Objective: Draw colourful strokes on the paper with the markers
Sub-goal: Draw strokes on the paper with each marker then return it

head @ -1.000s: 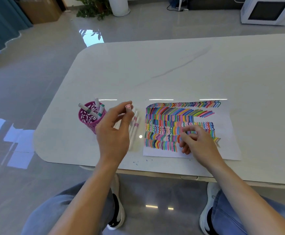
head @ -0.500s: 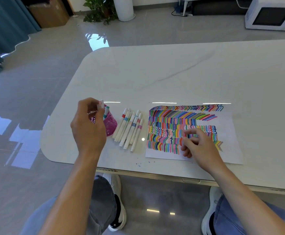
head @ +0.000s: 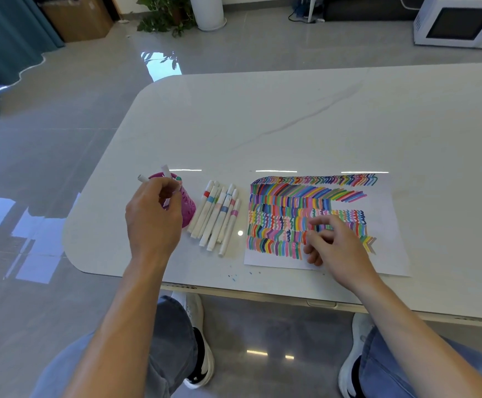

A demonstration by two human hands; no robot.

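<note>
This is looking like a home: a white marble-patterned table [head: 262, 124] is standing on glossy grey floor tiles [head: 47, 173], with a leafy green potted plant [head: 162, 17], teal curtain [head: 4, 38] and white microwave [head: 460, 21] sitting beyond its far edge.

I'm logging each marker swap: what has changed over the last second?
The left hand moved left, from above the loose markers to the purple cup, where it now grips a white marker. The right hand stayed resting on the paper; the loose markers, cup and paper kept their places.

No readable text, labels or numbers on anything in view
</note>
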